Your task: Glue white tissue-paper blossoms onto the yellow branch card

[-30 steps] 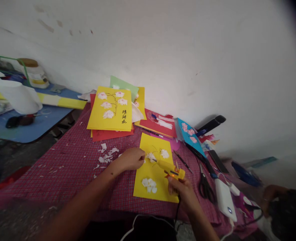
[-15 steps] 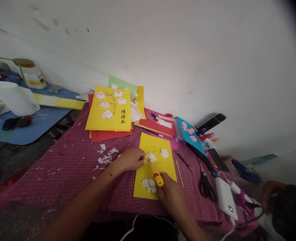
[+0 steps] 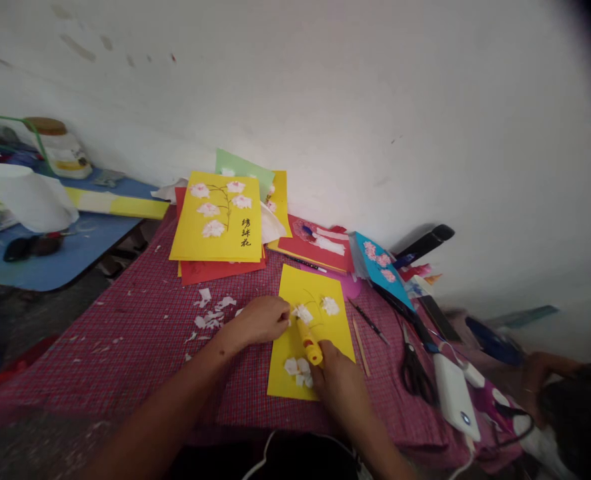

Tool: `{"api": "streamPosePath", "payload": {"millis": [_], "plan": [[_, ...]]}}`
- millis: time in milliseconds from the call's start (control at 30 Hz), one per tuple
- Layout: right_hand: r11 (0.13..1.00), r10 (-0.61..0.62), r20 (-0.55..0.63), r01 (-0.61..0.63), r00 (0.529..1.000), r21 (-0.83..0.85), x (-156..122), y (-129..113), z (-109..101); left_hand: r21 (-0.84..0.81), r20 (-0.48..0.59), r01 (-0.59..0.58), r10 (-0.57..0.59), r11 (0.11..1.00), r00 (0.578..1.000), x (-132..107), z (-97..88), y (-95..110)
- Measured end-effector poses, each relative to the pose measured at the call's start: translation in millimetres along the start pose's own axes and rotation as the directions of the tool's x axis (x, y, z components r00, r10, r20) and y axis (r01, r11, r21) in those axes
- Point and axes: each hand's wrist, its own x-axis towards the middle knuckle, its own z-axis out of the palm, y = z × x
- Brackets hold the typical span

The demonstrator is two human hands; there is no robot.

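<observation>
My right hand [image 3: 338, 380] is wrapped round a yellow glue gun [image 3: 308, 343], its tip over a yellow card [image 3: 288, 373]. The tip points at a white paper flower [image 3: 303, 313] near the card's middle. Closed in a pinch, my left hand [image 3: 265, 319] is at the card's left edge; a small white bit of paper shows at its fingertips. A second paper flower [image 3: 330, 306] sits at the right of thin drawn stems. Loose white paper petals [image 3: 298, 367] lie low on the card, beside my right hand.
White paper scraps [image 3: 214, 313] are scattered left of the card. Finished flower cards [image 3: 215, 220] are stacked behind. On the right lie a brush [image 3: 369, 321], a wooden stick [image 3: 360, 347], scissors [image 3: 415, 373] and a white power bank [image 3: 455, 397]. Part of another person [image 3: 575, 407] shows at far right.
Both hands stay nearly in place. The glue gun's rear end has shifted slightly left, its tip still by the same flower. The whole view has moved a little.
</observation>
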Motion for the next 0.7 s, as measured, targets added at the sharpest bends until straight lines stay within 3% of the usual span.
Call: {"api": "streamPosePath", "payload": {"millis": [700], "plan": [[0.998,0.016,0.022,-0.017,1.0,0.055,4.8,-0.5,1.8,0.009,0.004,-0.007,0.007,1.0,1.0,-1.1,-3.0,2.4]]}}
